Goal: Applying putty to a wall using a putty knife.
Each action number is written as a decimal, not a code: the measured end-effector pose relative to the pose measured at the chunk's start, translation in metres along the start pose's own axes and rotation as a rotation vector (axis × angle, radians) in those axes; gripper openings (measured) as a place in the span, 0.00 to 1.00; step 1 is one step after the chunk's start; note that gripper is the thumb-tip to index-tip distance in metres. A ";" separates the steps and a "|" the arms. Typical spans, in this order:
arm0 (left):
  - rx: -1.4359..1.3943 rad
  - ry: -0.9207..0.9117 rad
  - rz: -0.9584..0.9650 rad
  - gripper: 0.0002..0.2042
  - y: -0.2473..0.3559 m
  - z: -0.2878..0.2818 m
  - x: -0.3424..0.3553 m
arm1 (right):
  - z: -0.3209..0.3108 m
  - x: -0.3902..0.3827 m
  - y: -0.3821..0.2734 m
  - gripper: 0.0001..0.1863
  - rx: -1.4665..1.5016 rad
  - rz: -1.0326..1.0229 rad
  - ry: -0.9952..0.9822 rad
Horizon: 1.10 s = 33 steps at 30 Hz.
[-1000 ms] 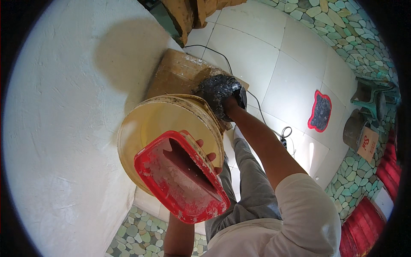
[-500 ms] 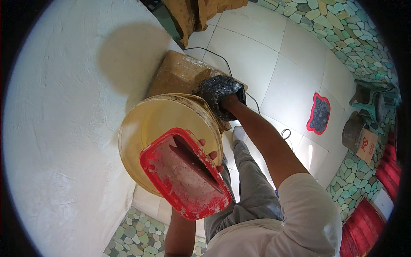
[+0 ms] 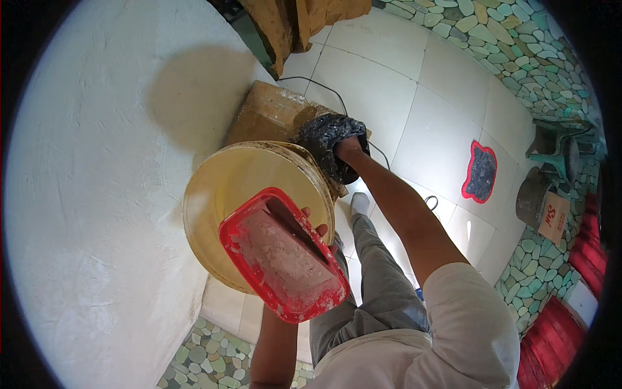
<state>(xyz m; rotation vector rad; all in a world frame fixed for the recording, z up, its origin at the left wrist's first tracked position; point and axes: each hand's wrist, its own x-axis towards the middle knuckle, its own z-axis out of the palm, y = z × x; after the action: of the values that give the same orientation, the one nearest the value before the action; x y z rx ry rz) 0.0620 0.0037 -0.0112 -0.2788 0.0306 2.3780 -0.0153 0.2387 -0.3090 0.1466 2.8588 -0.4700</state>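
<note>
My left hand [image 3: 321, 231] grips a red rectangular plastic tub [image 3: 283, 310] by its far right side, fingertips showing over the edge. Pale pinkish-grey powder [image 3: 291, 255] lies inside the tub, which is tilted and caked with residue. Just beneath it in view stands a large cream-coloured bucket [image 3: 220, 181] with its mouth facing up. My right hand [image 3: 348, 148] reaches into the opening of a crumpled black plastic bag [image 3: 317, 135] beside the bucket's far right rim. The bag hides its fingers, so their grip cannot be made out.
A dusty wooden board [image 3: 269, 110] lies behind the bucket, against the white plastered wall [image 3: 97, 214]. A dark cable [image 3: 330, 87] crosses the tiled floor. To the right are a red-edged grey mat [image 3: 481, 172], a green stool [image 3: 551, 146] and a cardboard box [image 3: 554, 218].
The red tub has shifted slightly right and away from me, and more of the powder inside shows. My right hand remains in the black bag.
</note>
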 end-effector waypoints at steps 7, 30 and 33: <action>0.090 0.003 -0.036 0.34 -0.004 -0.006 -0.002 | -0.059 -0.023 -0.009 0.17 0.313 0.295 0.155; 0.012 -0.007 0.078 0.40 -0.024 0.017 0.010 | -0.431 -0.149 -0.146 0.12 1.192 0.102 -0.153; -0.014 -0.175 0.037 0.41 -0.028 0.059 0.019 | -0.462 -0.164 -0.183 0.13 0.933 -0.078 -0.288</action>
<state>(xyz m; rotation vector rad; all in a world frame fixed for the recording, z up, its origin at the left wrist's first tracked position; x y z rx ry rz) 0.0556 0.0431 0.0442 -0.0765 -0.0641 2.4314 0.0168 0.2074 0.2124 0.1084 2.1560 -1.6430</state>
